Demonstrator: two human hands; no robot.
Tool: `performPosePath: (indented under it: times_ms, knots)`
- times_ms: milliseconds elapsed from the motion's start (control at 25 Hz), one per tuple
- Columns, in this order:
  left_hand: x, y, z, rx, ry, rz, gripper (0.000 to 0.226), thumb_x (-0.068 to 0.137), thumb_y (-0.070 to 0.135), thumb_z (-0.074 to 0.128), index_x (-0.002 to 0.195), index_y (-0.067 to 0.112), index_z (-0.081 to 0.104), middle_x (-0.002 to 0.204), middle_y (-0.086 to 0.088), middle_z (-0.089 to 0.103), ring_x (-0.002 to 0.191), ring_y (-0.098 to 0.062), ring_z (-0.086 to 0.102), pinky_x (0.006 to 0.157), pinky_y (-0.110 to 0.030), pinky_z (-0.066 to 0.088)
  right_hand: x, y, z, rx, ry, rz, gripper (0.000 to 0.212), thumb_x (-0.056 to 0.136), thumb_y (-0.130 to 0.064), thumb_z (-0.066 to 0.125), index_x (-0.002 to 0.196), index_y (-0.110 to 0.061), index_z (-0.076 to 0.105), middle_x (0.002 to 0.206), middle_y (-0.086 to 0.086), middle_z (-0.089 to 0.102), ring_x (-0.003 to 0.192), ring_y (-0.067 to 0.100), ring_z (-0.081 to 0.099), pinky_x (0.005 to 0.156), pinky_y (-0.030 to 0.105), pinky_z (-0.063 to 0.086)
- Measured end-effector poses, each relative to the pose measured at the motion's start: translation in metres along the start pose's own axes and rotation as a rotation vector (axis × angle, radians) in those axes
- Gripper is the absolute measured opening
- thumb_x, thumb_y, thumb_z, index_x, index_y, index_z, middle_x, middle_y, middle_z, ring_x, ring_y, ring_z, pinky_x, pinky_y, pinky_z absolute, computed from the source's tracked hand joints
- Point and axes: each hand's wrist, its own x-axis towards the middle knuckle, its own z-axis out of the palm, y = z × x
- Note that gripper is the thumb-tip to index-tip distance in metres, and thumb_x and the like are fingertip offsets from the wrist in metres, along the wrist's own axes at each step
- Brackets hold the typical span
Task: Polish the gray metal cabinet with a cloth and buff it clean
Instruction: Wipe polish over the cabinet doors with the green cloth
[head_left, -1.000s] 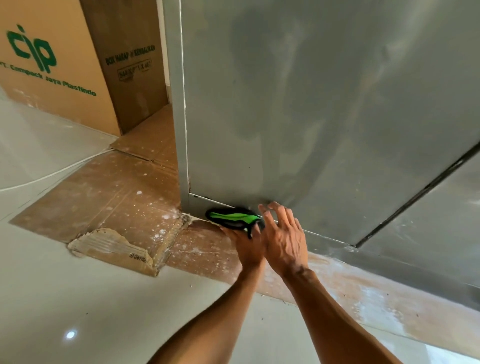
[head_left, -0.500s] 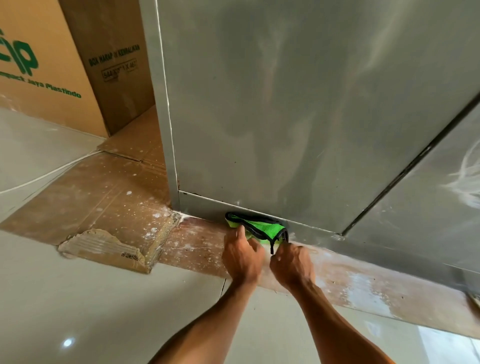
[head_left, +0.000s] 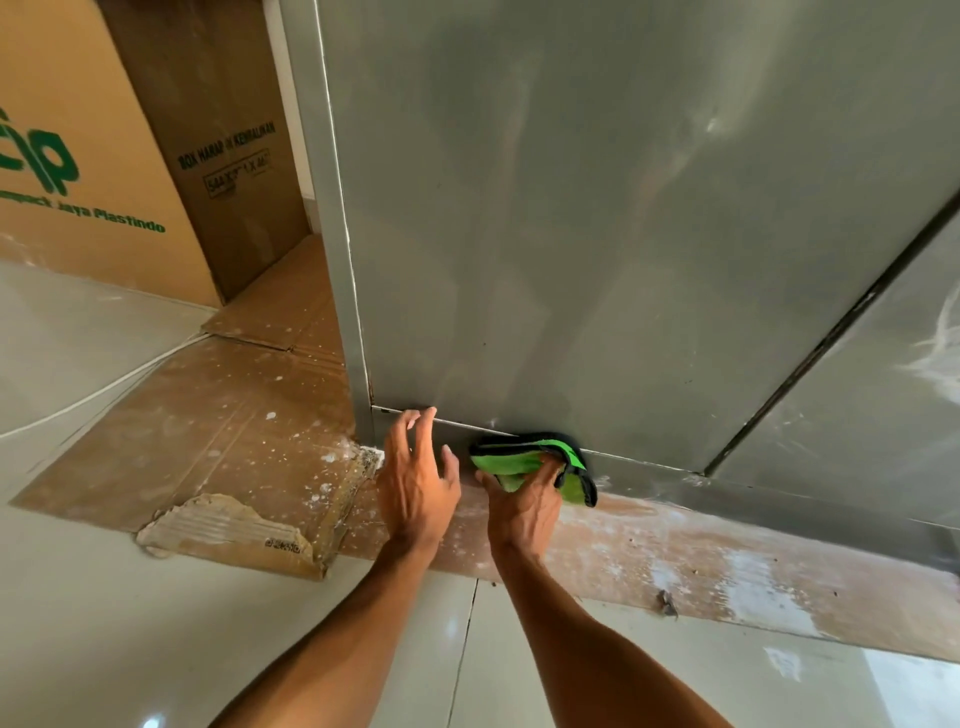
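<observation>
The gray metal cabinet (head_left: 597, 223) fills the upper right of the head view, its door seam running diagonally at the right. A green cloth with a black edge (head_left: 535, 460) lies bunched against the cabinet's bottom strip. My right hand (head_left: 524, 506) grips the cloth from below, fingers curled into it. My left hand (head_left: 418, 480) hovers just left of the cloth with its fingers spread, close to the cabinet's lower left corner, holding nothing.
Flattened, paint-spattered cardboard (head_left: 218, 431) covers the floor under and left of the cabinet, with a torn flap (head_left: 228, 530) at its front. Large cardboard boxes (head_left: 104, 156) stand at the back left. Glossy pale floor tiles (head_left: 156, 639) lie in front.
My left hand has let go of the cloth and opened, moving left. My right hand now holds the cloth alone against the cabinet's base. The view has shifted slightly.
</observation>
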Motion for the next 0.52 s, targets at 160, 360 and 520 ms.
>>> performPosePath:
  times_ms: [160, 360, 520]
  knots:
    - [0.002, -0.019, -0.005, 0.025, -0.077, 0.086, 0.074, 0.086, 0.017, 0.072, 0.154, 0.016, 0.041, 0.151, -0.017, 0.042, 0.122, -0.036, 0.058, 0.089, -0.044, 0.056, -0.008, -0.015, 0.024, -0.050, 0.128, -0.082, 0.061, 0.084, -0.040, 0.081, 0.128, -0.010, 0.052, 0.111, 0.018, 0.063, 0.099, 0.036, 0.059, 0.081, 0.042, 0.049]
    - [-0.008, -0.022, -0.002, -0.003, -0.098, -0.020, 0.078, 0.096, 0.044, 0.054, 0.161, 0.016, 0.023, 0.165, -0.023, 0.022, 0.136, -0.040, 0.046, 0.107, -0.048, 0.045, -0.016, -0.058, 0.034, -0.195, 0.127, -0.348, 0.033, 0.093, -0.041, 0.070, 0.108, -0.010, 0.069, 0.099, 0.019, 0.065, 0.094, 0.037, 0.061, 0.067, 0.037, 0.040]
    - [-0.015, -0.026, 0.003, -0.020, -0.167, -0.009, 0.086, 0.089, 0.038, 0.056, 0.164, 0.018, 0.018, 0.167, -0.021, 0.018, 0.128, -0.038, 0.049, 0.103, -0.048, 0.043, -0.001, -0.024, 0.018, -0.101, 0.186, -0.133, 0.045, 0.100, -0.044, 0.057, 0.097, -0.002, 0.074, 0.089, 0.024, 0.072, 0.084, 0.040, 0.066, 0.069, 0.038, 0.043]
